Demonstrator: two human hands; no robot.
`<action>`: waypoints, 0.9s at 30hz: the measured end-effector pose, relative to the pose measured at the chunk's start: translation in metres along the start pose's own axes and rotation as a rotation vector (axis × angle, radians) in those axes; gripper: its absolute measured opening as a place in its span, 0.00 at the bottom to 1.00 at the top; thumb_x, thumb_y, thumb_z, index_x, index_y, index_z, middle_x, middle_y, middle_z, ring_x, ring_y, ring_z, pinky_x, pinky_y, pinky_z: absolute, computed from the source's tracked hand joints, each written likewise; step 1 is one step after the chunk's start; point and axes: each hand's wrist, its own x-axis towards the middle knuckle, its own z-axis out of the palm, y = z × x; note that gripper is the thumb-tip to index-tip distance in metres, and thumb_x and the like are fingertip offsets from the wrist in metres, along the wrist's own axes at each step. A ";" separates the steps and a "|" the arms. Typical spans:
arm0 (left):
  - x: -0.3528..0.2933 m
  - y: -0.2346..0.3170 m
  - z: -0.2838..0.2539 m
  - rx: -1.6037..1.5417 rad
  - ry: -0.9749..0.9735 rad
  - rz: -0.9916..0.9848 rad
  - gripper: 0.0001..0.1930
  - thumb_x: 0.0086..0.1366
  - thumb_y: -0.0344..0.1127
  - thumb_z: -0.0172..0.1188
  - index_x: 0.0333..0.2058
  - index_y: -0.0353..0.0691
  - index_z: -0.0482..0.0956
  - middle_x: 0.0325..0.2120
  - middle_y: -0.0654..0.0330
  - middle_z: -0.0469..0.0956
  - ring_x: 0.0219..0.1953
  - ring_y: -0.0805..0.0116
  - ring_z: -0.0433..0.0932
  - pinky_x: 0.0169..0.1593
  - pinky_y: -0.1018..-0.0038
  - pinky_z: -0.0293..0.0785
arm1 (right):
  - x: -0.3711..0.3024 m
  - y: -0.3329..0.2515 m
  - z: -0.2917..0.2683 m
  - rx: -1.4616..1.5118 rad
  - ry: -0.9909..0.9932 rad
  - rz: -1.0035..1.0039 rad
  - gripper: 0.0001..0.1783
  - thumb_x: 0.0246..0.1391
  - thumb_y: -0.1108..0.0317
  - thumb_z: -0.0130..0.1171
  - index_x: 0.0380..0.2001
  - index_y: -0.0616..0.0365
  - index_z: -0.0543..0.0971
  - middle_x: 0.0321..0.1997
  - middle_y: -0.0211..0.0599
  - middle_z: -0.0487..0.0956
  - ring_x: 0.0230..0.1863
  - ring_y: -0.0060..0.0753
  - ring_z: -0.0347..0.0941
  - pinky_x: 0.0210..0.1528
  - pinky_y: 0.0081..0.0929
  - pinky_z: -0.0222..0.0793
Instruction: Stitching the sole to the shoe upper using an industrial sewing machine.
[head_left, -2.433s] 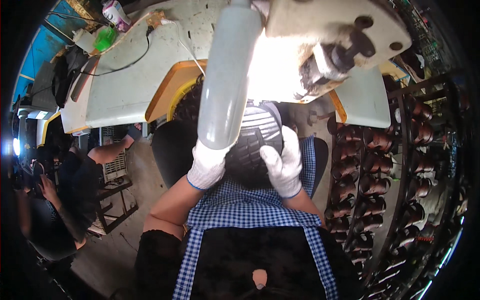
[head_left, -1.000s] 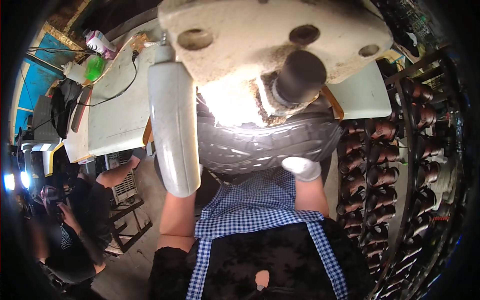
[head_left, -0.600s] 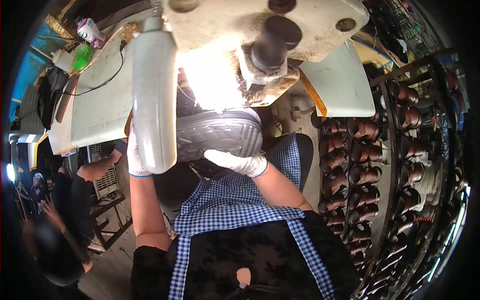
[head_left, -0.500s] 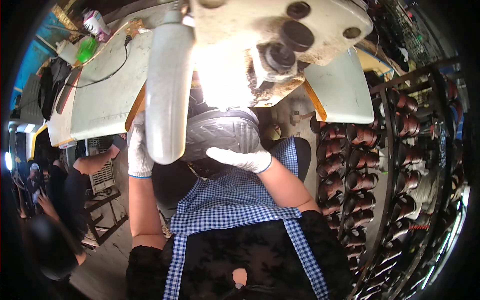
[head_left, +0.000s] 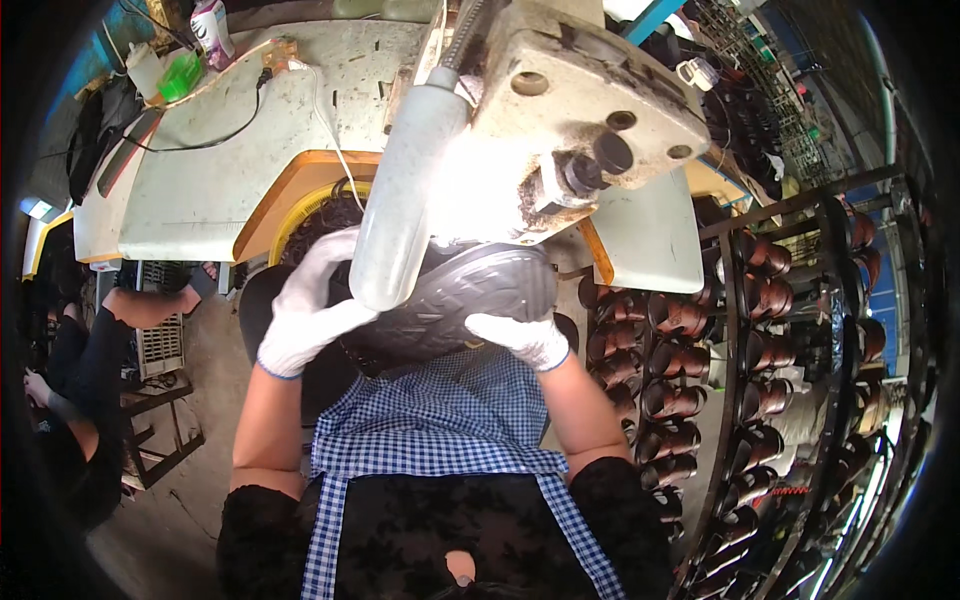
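Black shoe (head_left: 490, 295), tread facing up, sits in front of the wearer, below the machine head (head_left: 600, 105) and partly behind the grey tube lamp (head_left: 395, 205). To do this well, I'd support both ends evenly, tilt it slowly in the light, fingertips clear of the machine. Right hand (head_left: 525, 338): thumb pressed on tread, other fingers mostly hidden, looks like a grip. Left hand (head_left: 308, 305): thumb and fingers spread wide, tips near or behind lamp, can't tell if touching shoe
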 end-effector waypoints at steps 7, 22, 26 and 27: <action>-0.033 0.009 -0.031 -0.073 0.077 -0.325 0.27 0.47 0.36 0.78 0.46 0.34 0.81 0.48 0.54 0.80 0.52 0.60 0.78 0.60 0.65 0.71 | -0.004 0.009 0.045 0.855 0.241 -0.041 0.45 0.43 0.74 0.70 0.66 0.60 0.63 0.63 0.45 0.73 0.64 0.47 0.71 0.65 0.46 0.70; 0.033 0.017 -0.102 0.099 -0.112 -0.223 0.27 0.45 0.40 0.78 0.43 0.33 0.81 0.44 0.52 0.81 0.50 0.58 0.78 0.57 0.65 0.70 | -0.013 0.055 0.103 -0.297 0.509 -0.429 0.21 0.51 0.73 0.66 0.50 0.59 0.78 0.54 0.47 0.81 0.56 0.43 0.78 0.61 0.40 0.71; 0.015 -0.007 -0.118 -0.035 -0.063 -0.299 0.27 0.43 0.38 0.78 0.42 0.34 0.80 0.44 0.53 0.81 0.50 0.60 0.78 0.57 0.66 0.70 | 0.009 0.035 0.116 0.210 0.422 -0.204 0.27 0.50 0.70 0.69 0.55 0.58 0.76 0.56 0.43 0.80 0.58 0.41 0.76 0.64 0.40 0.68; 0.009 -0.013 -0.119 -0.097 -0.062 -0.322 0.27 0.42 0.37 0.78 0.42 0.34 0.79 0.44 0.53 0.81 0.50 0.60 0.78 0.57 0.67 0.70 | 0.014 0.029 0.115 0.292 0.395 -0.160 0.28 0.50 0.69 0.69 0.56 0.58 0.76 0.56 0.42 0.80 0.58 0.41 0.75 0.64 0.40 0.68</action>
